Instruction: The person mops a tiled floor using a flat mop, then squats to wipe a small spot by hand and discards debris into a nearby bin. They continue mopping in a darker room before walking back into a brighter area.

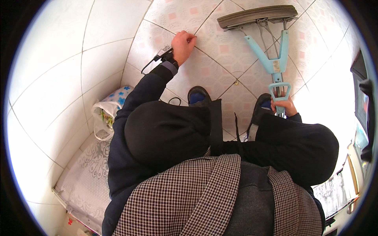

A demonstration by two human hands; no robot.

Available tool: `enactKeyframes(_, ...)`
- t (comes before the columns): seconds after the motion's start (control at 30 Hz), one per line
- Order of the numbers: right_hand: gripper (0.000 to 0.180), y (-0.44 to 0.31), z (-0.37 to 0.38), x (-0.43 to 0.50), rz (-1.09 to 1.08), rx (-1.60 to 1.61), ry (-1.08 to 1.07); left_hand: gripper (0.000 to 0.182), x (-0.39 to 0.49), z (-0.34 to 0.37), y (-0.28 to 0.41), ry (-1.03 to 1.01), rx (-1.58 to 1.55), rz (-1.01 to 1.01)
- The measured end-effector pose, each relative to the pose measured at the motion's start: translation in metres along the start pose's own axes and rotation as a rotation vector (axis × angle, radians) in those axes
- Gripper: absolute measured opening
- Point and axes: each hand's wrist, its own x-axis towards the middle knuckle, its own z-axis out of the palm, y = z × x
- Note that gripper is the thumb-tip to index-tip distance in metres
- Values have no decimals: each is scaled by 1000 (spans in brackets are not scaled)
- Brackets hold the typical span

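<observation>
My right hand (284, 106) grips the light-blue pole of a sponge mop (276, 66) just below its loop-shaped lever handle (279, 91). The mop's wide grey-brown sponge head (258, 16) points away from me, at the far right of the tiled floor (224, 63). My left hand (182, 47) reaches down at the floor near the wall, its fingers curled and their tips drawn together. Whether something small is pinched there is hidden. A small yellowish scrap (236, 83) lies on the floor between my feet and the mop.
White wall tiles (62, 82) rise on the left. Beside them a white plastic bag (103, 118) with mixed contents sits by a blue-flowered bundle (121, 96), next to a lace-patterned cover (85, 174). My dark shoes (200, 96) are on the floor. Dark-framed objects (361, 103) line the right edge.
</observation>
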Motion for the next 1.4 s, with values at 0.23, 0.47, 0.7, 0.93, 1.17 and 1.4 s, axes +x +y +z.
enactKeyframes(0.23, 44, 9, 2, 1, -13, 51, 15, 17, 0, -38, -2, 13, -265, -334)
enactKeyframes(0.47, 47, 11, 6, 1, -13, 157, 3, 14, 11, -16, 11, -15, -181, -223)
enactKeyframes(0.7, 47, 1, -3, -13, 35, 70, -9, 6, 14, 17, -1, -190, -2, 23)
enactKeyframes(0.93, 50, 10, -9, -46, 95, -66, 228, 6, 15, 27, 6, -152, 54, 247)
enactKeyframes(1.17, 49, 37, 6, -54, 64, 38, 513, 6, 57, 46, 4, -37, 8, 353)
enactKeyframes(1.4, 50, 37, -14, -50, -100, 402, 172, 22, 24, 36, 13, 23, 169, 355)
